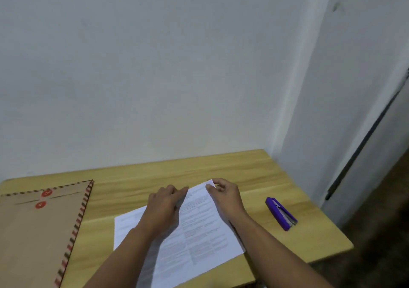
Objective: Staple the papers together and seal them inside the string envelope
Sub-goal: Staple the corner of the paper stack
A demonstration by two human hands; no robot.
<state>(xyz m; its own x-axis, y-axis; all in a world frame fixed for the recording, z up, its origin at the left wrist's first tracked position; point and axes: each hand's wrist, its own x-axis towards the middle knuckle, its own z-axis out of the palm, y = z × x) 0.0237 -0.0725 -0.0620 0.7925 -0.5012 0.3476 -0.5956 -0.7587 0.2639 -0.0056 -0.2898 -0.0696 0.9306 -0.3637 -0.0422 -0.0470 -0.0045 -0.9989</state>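
Being thin, light and floppy, the papers (pixel 194 225) are pinched at the far corner by the right hand (pixel 223 196); the left hand (pixel 164 206) is pressed flat, fingers relaxed.

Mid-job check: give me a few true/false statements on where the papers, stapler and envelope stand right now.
1. The stapler lies on the table, untouched. True.
2. The left hand holds the envelope. False: the envelope lies apart at the table's left; both hands are on the papers.
3. The right hand pinches the papers' far corner. True.
4. The papers are inside the envelope. False: they lie on the table.
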